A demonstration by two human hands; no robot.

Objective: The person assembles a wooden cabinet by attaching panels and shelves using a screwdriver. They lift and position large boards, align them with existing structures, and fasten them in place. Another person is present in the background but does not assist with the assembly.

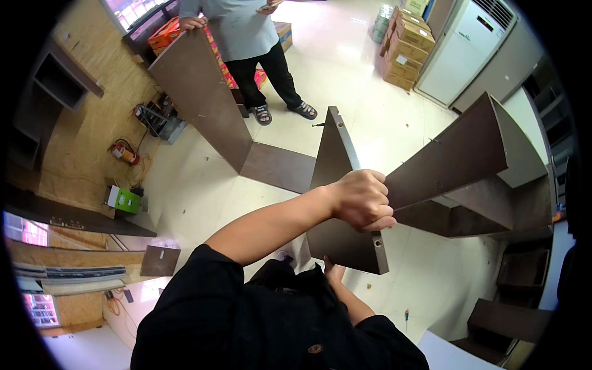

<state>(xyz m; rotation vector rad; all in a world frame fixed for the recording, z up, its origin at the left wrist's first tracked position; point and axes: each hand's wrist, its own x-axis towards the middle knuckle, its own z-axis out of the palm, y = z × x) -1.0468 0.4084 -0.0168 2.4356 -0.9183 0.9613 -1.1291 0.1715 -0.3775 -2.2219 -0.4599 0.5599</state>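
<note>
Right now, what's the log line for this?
Left hand: grips brown board | right hand: at its lower edge | other person's hand: on tall panel

The held panel (339,246) looks like wood board with a smooth, matt, dark brown face; the tall panel (200,92) has a similar face with a faint sheen. The pale floor (203,185) is smooth and glossy. The board wall (83,145) shows bare, mottled wood. Stacked boxes (412,38) are matt cardboard, the white appliance (459,55) is smooth, and the black shirt (265,327) is matt cloth.
</note>
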